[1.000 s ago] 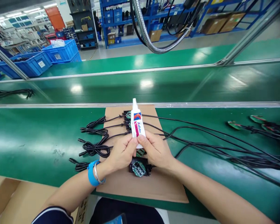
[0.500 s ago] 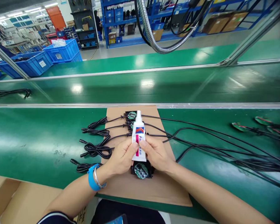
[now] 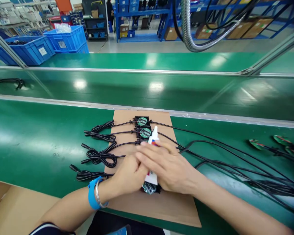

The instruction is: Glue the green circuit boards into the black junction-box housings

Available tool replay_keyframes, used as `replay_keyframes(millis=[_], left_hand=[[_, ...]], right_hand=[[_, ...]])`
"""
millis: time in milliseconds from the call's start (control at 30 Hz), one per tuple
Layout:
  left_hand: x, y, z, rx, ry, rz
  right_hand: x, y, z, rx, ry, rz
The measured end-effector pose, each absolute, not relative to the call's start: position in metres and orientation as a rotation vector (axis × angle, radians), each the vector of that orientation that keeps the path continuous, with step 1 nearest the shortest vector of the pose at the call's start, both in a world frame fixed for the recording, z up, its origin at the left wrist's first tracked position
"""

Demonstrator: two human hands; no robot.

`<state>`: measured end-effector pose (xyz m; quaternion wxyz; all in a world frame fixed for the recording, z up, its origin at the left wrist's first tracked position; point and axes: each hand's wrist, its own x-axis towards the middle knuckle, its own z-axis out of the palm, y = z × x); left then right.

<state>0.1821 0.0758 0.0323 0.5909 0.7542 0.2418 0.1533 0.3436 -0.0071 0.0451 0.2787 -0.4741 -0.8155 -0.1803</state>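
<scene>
Both hands, left hand [image 3: 128, 176] and right hand [image 3: 168, 166], close fingers round tube [image 3: 153, 142], nozzle aimed away over boards [image 3: 144, 128] on cardboard [image 3: 171, 205] at surface's near edge, likely steadying it.

White glue tube [image 3: 153, 153] with red-and-blue label, nozzle pointing away, tilted low over the cardboard sheet [image 3: 161, 202], clasped between both hands, above a round green circuit board [image 3: 149, 188]

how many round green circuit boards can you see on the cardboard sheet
3. Two round green circuit boards sit in black housings at the far end of the brown cardboard sheet; one peeks out beneath the hands. Others may be hidden under them.
</scene>
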Motion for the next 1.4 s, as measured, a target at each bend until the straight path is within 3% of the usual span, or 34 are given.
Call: replay_keyframes(millis=[133,233,333,467,800,1400], left_hand=[[0.175,0.081,0.045,1.766,0.507,0.349],[0.171,0.093,0.048,1.733,0.482,0.417],[0.173,0.102,0.044,2.069,0.514,0.423],[0.177,0.103,0.035,2.496,0.531,0.281],[0.178,0.093,0.034,2.617,0.473,0.194],[0.18,0.093,0.034,2.6,0.46,0.214]], right_hand=[[0.357,0.02,0.057,-1.227,-2.357,-0.281],[0.383,0.061,0.065,-1.329,-1.871,0.136],[0.404,0.109,0.063,-1.166,-1.243,0.533],[0.405,0.155,0.045,-1.032,-1.008,0.816],[0.399,0.173,0.03,-1.006,-1.046,0.939],[0.403,0.166,0.032,-1.141,-1.127,0.84]])
